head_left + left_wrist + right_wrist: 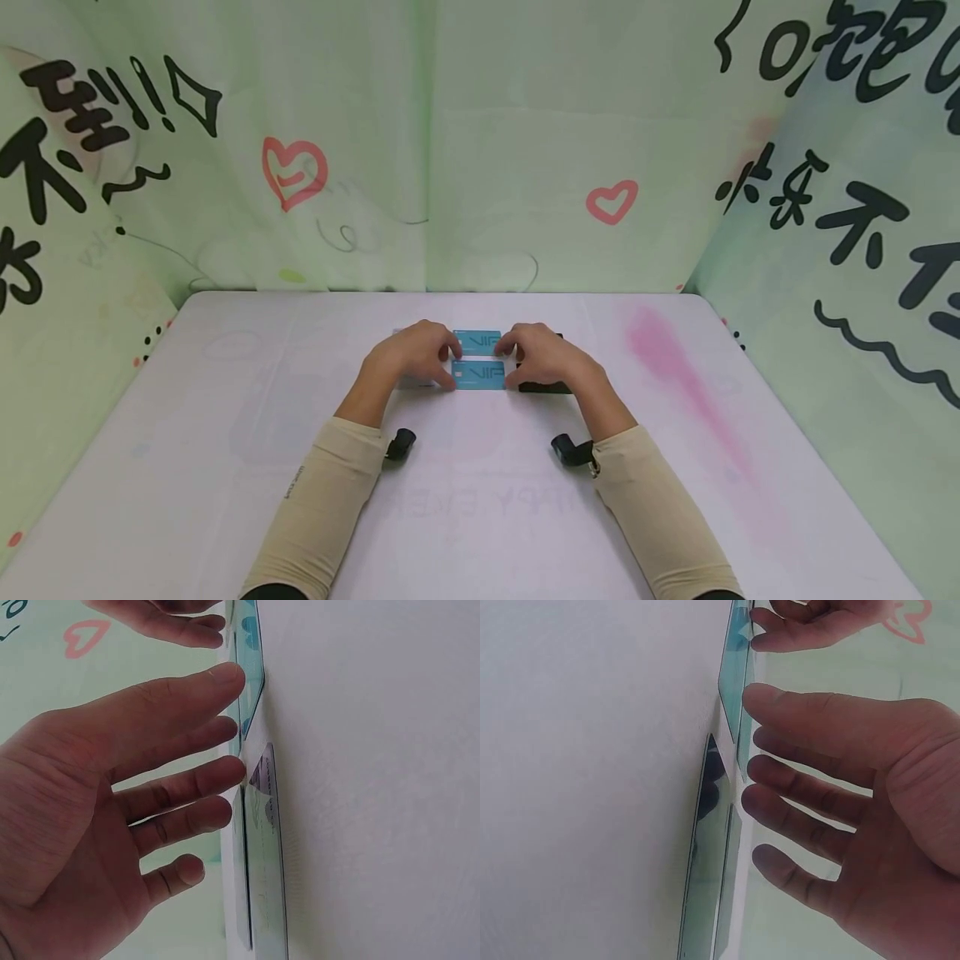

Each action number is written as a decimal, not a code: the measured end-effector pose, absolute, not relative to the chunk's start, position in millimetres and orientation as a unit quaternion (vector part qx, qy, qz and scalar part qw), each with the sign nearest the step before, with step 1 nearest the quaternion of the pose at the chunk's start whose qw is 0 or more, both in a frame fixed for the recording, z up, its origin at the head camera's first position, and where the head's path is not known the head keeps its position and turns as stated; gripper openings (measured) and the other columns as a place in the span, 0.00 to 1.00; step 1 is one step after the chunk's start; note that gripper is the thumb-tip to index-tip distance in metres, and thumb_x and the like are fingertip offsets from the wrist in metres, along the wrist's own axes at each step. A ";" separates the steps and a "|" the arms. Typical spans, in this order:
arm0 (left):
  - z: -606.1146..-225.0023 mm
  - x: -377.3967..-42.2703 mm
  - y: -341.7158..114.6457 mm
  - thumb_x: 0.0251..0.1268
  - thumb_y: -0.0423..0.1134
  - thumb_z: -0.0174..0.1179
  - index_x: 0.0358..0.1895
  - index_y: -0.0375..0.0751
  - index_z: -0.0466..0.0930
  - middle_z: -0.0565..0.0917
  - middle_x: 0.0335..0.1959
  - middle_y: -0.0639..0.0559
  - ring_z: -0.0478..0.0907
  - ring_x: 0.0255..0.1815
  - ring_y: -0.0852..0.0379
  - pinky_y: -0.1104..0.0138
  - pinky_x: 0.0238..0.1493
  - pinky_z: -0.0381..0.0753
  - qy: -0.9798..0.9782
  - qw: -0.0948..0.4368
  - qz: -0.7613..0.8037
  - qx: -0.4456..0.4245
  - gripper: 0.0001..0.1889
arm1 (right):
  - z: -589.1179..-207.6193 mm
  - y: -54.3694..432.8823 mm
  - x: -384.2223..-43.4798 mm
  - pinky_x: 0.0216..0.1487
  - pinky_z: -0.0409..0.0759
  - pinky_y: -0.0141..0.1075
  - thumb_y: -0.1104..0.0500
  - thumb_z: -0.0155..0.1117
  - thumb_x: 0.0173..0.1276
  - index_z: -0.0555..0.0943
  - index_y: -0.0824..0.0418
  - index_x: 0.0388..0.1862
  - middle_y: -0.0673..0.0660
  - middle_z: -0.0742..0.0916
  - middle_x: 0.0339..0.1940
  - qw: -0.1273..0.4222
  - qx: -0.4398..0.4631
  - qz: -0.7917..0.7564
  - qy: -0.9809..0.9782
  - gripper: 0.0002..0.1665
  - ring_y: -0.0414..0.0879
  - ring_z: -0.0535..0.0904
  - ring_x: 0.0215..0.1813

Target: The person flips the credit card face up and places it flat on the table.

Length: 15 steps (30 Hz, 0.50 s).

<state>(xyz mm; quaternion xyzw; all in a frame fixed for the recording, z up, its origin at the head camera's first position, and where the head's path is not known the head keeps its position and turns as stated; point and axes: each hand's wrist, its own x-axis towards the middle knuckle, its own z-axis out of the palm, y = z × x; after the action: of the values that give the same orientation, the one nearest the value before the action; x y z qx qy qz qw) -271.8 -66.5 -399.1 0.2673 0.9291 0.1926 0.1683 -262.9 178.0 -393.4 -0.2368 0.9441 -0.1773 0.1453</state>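
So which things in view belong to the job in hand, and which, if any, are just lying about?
Likely the job:
left hand, right hand
far blue card, near blue card
pale cards, dark cards

Just surroundings:
worn wrist cameras
table, green backdrop

In the head view, an upper blue card (477,342) and a lower blue card (478,376) lie flat just below the centre, long edges level, a narrow gap between them, both bearing dark "VIP" lettering. A pale card (266,877) with a purple corner reaches the left wrist view's bottom edge; a glossy dark card (705,855) reaches the bottom of the right wrist view.
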 end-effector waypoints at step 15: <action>-402.9 -273.3 -56.7 0.59 0.45 0.76 0.56 0.44 0.87 0.85 0.47 0.50 0.79 0.49 0.54 0.58 0.58 0.80 0.932 0.154 0.187 0.271 0.22 | -387.3 189.7 -264.7 0.57 0.81 0.45 0.59 0.80 0.61 0.84 0.65 0.61 0.61 0.86 0.53 0.123 -0.245 -0.194 0.942 0.29 0.54 0.80 0.51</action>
<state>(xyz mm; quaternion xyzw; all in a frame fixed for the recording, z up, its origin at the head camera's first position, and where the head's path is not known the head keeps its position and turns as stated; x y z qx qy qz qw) -273.3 -56.7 -402.9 0.2712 0.9316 0.1869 0.1539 -264.7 189.7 -387.3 -0.2450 0.9420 -0.1941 0.1225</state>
